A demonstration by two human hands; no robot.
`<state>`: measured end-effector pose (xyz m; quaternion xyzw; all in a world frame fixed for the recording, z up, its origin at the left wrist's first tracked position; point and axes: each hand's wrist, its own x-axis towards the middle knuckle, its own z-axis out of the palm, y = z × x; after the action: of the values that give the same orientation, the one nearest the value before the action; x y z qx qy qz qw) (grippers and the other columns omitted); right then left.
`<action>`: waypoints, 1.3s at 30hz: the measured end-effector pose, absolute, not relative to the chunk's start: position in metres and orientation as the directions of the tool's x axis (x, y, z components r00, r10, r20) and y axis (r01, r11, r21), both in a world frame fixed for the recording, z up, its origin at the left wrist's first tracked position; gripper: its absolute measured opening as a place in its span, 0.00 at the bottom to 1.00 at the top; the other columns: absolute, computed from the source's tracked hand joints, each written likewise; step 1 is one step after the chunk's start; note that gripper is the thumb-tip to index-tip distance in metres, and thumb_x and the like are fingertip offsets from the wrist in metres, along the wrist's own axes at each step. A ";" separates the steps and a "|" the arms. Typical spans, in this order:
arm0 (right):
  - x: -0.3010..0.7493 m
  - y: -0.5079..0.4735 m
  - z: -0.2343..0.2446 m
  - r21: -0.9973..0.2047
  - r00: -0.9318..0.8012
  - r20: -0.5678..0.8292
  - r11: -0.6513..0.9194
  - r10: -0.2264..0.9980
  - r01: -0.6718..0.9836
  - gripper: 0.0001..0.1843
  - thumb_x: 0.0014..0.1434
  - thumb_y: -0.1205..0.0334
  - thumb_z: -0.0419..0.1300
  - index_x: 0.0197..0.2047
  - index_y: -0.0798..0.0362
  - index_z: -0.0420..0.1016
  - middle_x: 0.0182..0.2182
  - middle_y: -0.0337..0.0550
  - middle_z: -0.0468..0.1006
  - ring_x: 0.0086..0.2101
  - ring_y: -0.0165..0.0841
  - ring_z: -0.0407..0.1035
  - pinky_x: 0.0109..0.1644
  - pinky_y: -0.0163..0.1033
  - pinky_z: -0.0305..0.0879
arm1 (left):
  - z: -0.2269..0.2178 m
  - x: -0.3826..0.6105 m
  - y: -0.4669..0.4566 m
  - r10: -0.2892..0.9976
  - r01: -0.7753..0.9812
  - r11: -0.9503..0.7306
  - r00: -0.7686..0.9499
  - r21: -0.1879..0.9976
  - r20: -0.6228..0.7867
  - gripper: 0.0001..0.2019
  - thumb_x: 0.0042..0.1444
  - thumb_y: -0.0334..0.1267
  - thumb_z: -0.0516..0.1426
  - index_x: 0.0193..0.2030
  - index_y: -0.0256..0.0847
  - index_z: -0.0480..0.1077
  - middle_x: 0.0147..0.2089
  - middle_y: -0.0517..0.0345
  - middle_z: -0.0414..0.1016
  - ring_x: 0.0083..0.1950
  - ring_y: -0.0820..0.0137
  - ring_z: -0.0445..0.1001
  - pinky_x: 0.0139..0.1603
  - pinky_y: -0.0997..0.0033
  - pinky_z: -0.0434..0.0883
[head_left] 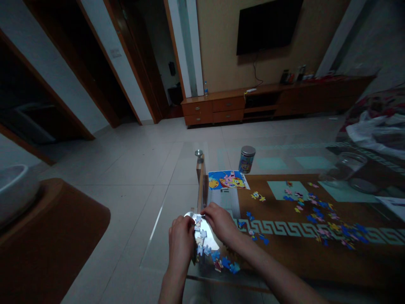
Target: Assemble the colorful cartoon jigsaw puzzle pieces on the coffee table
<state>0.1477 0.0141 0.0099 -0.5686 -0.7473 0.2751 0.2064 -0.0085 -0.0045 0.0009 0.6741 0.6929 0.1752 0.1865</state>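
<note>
My left hand is closed, fingers curled at the left side of a bright white patch on the glass table; whether it is paper or glare I cannot tell. At the patch's far right edge, my right hand has its fingertips pressed together. Whatever either hand pinches is too small or hidden. Between the hands lie several pale jigsaw pieces. Blue jigsaw pieces and a dark red one are nearer me. Beyond my right hand lies a picture sheet with yellow and pink cartoon figures.
Loose jigsaw pieces are scattered across the right of the glass table. A lidded tin stands behind the picture sheet. A clear plastic jar lies at right. A brown stand bearing a white basin is at left.
</note>
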 end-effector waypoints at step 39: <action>0.261 0.014 0.041 -0.370 -0.180 -0.084 0.137 0.980 0.919 0.11 0.53 0.72 0.59 0.36 0.54 0.82 0.35 0.48 0.82 0.35 0.38 0.73 0.37 0.37 0.61 | -0.006 -0.049 -0.008 0.994 0.832 0.098 -0.056 0.546 -0.093 0.08 0.49 0.25 0.56 0.34 0.40 0.70 0.36 0.57 0.72 0.40 0.67 0.70 0.40 0.70 0.62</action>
<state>0.2612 0.0141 0.0410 -0.6341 -0.7487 0.1717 0.0892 -0.0489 -0.0078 -0.0059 0.6480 0.7047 0.1770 0.2286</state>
